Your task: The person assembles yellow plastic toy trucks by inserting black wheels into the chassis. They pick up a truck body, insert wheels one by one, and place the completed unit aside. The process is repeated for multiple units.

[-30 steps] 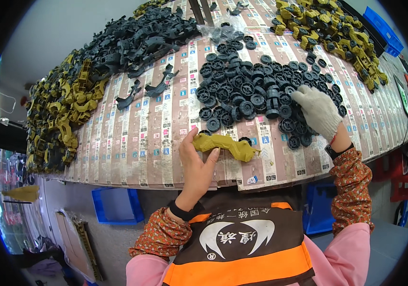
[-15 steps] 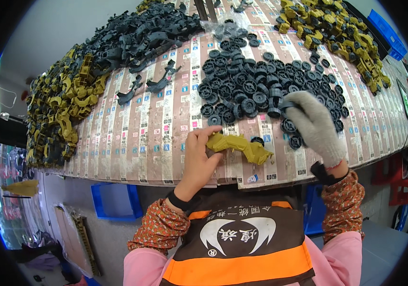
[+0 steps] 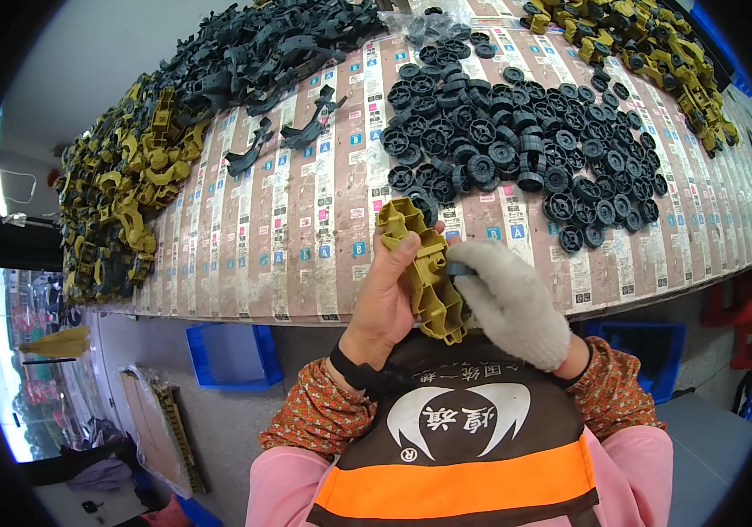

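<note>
My bare left hand [image 3: 383, 294] is closed around a yellow plastic toy vehicle body [image 3: 426, 279], which is tilted so that its hollow, ribbed side faces up. In my right hand [image 3: 516, 303], which wears a pale knitted glove, a small dark toy wheel [image 3: 460, 269] is pinched. That wheel is up against the right side of the body, near its middle; whether it sits on an axle cannot be made out. Just beyond the two hands spreads a heap of dark toy wheels [image 3: 529, 145] on the table [image 3: 314, 228].
Dark plastic parts [image 3: 262, 57] are piled at the far left, with two loose ones [image 3: 314, 123] nearer. Heaps of yellow vehicle bodies lie at the left [image 3: 121, 202] and far right [image 3: 657, 53]. Blue bins [image 3: 235, 356] and red stools [image 3: 749, 329] stand below the table edge.
My right hand has come from the wheel heap to the yellow body, bringing a wheel. My left hand has lifted the body nearer and turned its hollow side up.
</note>
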A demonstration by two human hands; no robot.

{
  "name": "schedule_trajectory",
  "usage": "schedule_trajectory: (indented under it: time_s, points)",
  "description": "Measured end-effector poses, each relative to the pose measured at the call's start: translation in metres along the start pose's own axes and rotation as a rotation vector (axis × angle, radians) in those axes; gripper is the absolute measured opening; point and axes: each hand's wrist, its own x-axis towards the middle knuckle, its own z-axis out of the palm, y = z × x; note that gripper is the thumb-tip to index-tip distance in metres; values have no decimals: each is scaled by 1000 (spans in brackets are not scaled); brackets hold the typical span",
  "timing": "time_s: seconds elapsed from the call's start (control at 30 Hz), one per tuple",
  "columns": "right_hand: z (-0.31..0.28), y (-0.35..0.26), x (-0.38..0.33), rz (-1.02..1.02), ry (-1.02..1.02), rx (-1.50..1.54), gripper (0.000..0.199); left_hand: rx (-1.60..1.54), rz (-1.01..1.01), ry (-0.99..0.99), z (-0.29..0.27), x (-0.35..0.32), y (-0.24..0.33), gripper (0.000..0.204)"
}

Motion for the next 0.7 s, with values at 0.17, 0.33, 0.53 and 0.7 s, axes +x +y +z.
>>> schedule_trajectory:
  time_s: [0.17,0.33,0.53,0.7]
  points:
    - [-20,17,1,369,-39,360,30,-97,-127,-112,0,-7,19,57]
    - [-16,4,4,431,49,489,29,187,-219,-19,-5,-13,24,72]
    - [-4,13,6,270,57,300,28,355,-206,-8,7,-21,17,83]
    - [6,19,3,282,85,331,29,398,-131,6,9,-22,5,76]
